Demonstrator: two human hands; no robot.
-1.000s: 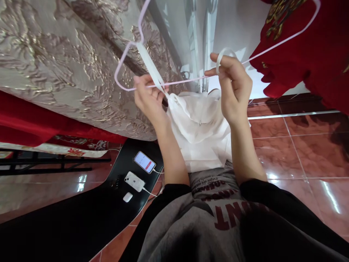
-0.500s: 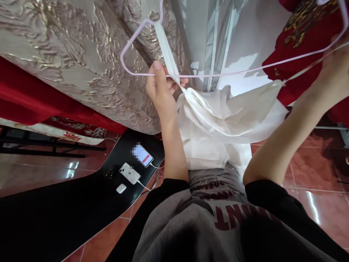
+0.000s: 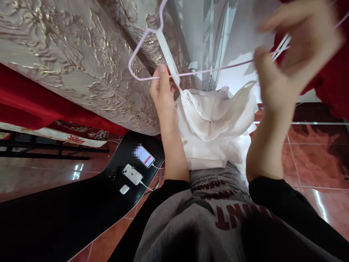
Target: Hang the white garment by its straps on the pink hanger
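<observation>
I'm reading small print (image 3: 209, 178), "People are", on the grey shirt (image 3: 174, 214), picking out a big dark-red T (image 3: 223, 219) and N (image 3: 233, 214) there, spotting an Apple logo (image 3: 132, 174) on the white phone (image 3: 135, 177), and failing to resolve screen text on the lit phone (image 3: 145, 157) or red marks (image 3: 75, 138) on pale cloth (image 3: 58, 134).

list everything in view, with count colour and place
hanger: 1, pale pink, upper centre
garment: 1, white, below hanger
straps: 2, white, at hanger
bench: 1, black, lower left
phones: 2, one white, on bench
case: 1, white, on bench
cables: 2, white, at phones
patterned fabric: 1, cream, upper left
red cloths: 2 at least, both sides
rack: 1, black, left edge
floor: 1, red tiled, both sides
shirt: 1, grey and black, bottom
left hand: 1, holding hanger, centre
right hand: 1, blurred, upper right
</observation>
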